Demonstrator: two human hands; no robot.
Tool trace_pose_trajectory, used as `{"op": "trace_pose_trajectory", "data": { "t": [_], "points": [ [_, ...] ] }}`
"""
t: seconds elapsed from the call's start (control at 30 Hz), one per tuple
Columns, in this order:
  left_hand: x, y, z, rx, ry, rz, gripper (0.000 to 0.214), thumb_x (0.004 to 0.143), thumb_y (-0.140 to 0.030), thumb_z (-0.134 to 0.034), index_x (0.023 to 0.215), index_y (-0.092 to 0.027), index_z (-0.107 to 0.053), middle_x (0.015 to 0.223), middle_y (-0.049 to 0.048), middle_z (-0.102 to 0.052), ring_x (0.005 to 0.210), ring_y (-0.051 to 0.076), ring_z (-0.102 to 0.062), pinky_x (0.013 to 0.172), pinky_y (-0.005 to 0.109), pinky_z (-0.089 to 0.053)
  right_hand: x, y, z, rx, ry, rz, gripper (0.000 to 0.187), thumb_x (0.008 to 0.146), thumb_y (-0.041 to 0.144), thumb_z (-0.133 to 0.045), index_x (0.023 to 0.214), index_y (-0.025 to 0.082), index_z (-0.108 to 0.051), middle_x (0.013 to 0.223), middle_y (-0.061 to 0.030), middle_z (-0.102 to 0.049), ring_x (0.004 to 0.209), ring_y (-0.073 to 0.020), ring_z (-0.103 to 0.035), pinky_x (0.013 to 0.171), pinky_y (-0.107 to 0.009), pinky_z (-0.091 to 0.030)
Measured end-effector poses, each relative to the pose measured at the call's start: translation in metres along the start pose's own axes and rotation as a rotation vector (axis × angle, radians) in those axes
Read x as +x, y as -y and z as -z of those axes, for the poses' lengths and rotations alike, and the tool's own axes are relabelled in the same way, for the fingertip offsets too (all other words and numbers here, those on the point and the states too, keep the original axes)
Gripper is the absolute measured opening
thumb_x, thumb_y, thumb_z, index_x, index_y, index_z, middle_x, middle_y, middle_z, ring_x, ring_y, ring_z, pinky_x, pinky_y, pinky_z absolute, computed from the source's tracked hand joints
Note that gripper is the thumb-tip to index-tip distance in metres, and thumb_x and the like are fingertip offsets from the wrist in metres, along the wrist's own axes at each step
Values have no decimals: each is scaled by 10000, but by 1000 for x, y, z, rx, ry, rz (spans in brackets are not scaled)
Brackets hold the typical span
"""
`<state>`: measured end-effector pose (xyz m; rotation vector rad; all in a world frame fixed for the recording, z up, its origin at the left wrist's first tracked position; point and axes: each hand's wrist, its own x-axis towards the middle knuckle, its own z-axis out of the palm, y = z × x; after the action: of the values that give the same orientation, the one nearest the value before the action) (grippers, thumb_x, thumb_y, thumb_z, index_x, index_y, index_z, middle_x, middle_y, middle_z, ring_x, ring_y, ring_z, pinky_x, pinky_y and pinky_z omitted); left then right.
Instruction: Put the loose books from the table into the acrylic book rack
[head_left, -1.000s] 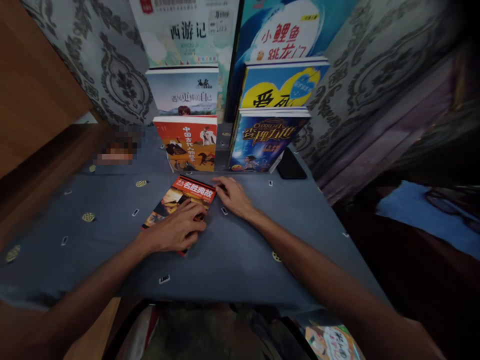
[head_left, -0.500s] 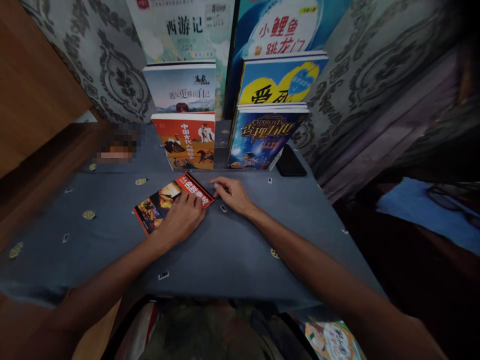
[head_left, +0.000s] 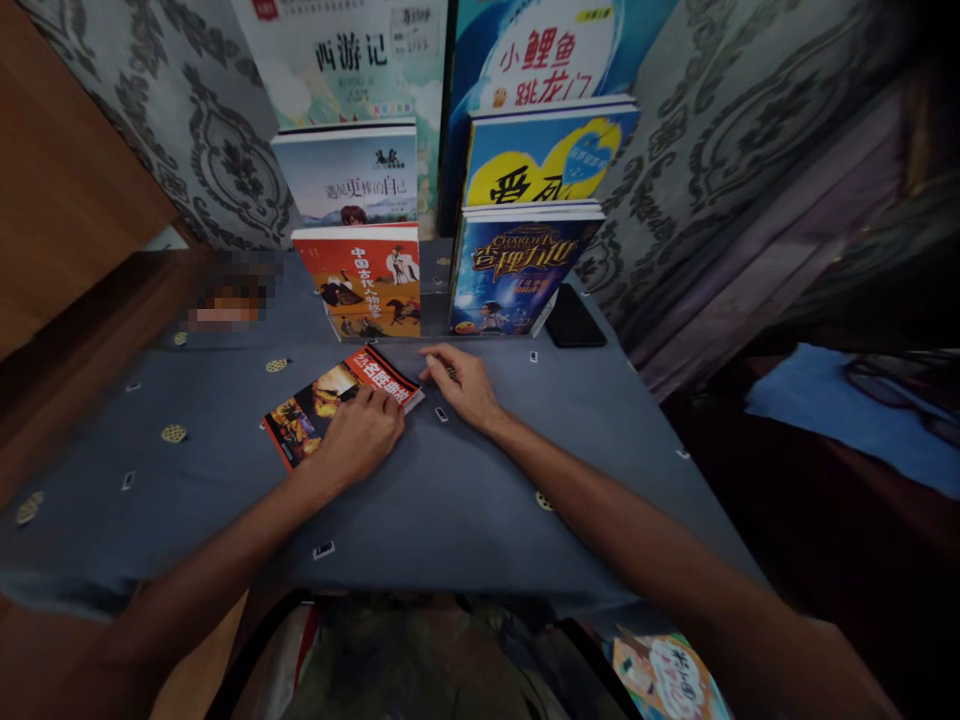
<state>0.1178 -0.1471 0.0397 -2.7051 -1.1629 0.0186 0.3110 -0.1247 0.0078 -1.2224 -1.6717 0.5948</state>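
Note:
A small paperback book [head_left: 307, 408] with a red and black cover lies at a slant on the cloth-covered table. My left hand [head_left: 366, 432] is on its right part, fingers bent over the cover and its thumb out of sight. White page edges show at the book's right corner. Just right of that corner is my right hand [head_left: 465, 385], its fingers loosely curled and apart, with nothing seen in them. Whether its fingertips touch the book I cannot tell.
Behind stand upright books in two columns, with an orange book [head_left: 367, 285] front left and a dark blue book [head_left: 517, 270] front right. A black phone [head_left: 574, 318] lies beside them. A blurred patch [head_left: 229, 300] is at left, and blue cloth [head_left: 840, 410] at right.
The view has shifted slightly, moving the books a little left in the picture. More of the small book's page edges shows at its right corner. Both hands keep nearly the same places.

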Motion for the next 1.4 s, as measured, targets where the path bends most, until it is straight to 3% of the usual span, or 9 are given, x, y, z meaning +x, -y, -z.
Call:
{"op": "trace_pose_trajectory", "data": {
  "t": [0.17, 0.3, 0.5, 0.7, 0.9, 1.07, 1.27, 1.4],
  "points": [
    [-1, -4, -5, -12, -39, 38, 329, 1013, -280, -409, 974, -98, -680, 947, 178, -661, 980, 305, -586, 720, 377, -534, -5, 4, -2, -55, 43, 84, 311, 983, 318, -428, 1071, 181, -693, 756, -24, -718, 713, -170, -655, 750, -286, -485],
    [-2, -2, -8, -5, -52, 22, 315, 1014, -292, -428, 1003, -106, -682, 976, 162, -671, 994, 294, -593, 739, 367, -536, -9, 5, -6, -168, 190, 185, 306, 977, 292, -434, 1039, 175, -710, 821, -50, -740, 709, -167, -654, 698, -268, -456],
    [-7, 34, -7, -149, -99, -35, 290, 1023, -323, -454, 1100, -167, -686, 1086, 115, -669, 1058, 268, -590, 932, 430, -503, -10, 3, -11, -325, 235, 260, 247, 966, 244, -480, 1073, 185, -695, 858, -60, -758, 736, -176, -671, 708, -269, -447],
    [-19, 61, -5, -131, -34, 130, 357, 1001, -367, -513, 1338, -273, -587, 1332, 107, -592, 1154, 309, -561, 896, 482, -509, -6, 2, -14, -353, 241, 365, 248, 998, 256, -452, 1060, 165, -675, 953, -107, -731, 868, -213, -671, 802, -324, -499],
    [-14, 52, 2, -20, 34, 213, 382, 1027, -404, -433, 1355, -268, -571, 1255, 127, -621, 1129, 333, -570, 849, 485, -513, 2, -1, -14, -357, 277, 337, 224, 977, 234, -481, 1076, 165, -670, 1022, -116, -703, 975, -242, -646, 889, -380, -515],
    [-8, 45, 2, 32, 22, 259, 397, 1031, -413, -409, 1354, -245, -569, 1208, 147, -620, 1099, 334, -578, 830, 453, -522, 7, 0, -16, -353, 281, 317, 209, 958, 189, -489, 1062, 166, -668, 1048, -120, -694, 1009, -251, -633, 918, -403, -514],
    [-3, 35, -5, 89, 8, 245, 365, 1028, -300, -420, 1328, -154, -567, 1151, 176, -625, 1077, 325, -575, 814, 450, -527, 9, -1, -19, -289, 261, 300, 201, 958, 178, -483, 1018, 162, -674, 1015, -121, -697, 968, -242, -639, 894, -403, -520],
    [0, 26, -2, 111, 41, 237, 318, 990, -160, -439, 1252, -92, -608, 1133, 206, -631, 1057, 313, -589, 709, 364, -543, 8, -3, -21, -269, 214, 294, 193, 933, 151, -506, 1009, 193, -679, 1026, -101, -705, 985, -235, -651, 912, -400, -520]
  ]
}}
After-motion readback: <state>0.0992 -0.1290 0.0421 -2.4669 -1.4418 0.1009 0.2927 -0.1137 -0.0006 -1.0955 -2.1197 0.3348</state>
